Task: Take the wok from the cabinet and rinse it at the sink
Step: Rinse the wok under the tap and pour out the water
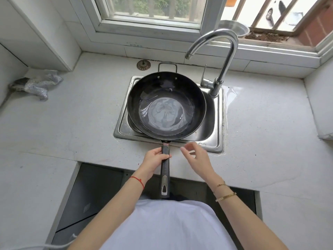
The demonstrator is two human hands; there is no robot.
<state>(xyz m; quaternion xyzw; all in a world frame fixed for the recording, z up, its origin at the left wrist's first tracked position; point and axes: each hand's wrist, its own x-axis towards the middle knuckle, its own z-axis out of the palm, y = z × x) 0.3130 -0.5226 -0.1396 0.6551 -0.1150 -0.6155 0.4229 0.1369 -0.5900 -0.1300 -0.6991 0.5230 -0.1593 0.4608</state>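
The wok (166, 105) covered most of the sink (214, 139) basin, hiding its drain. The right hand (195, 156) was motion-blurred at the fingertips.

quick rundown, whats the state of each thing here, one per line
wok: upright over the sink, water pooled in its bottom
faucet: no water running from the spout
sink: mostly covered by the wok
left hand: grips the wok handle
right hand: open, beside the handle, holding nothing
sink strainer: out of the sink, on the counter
cloth: crumpled on the counter
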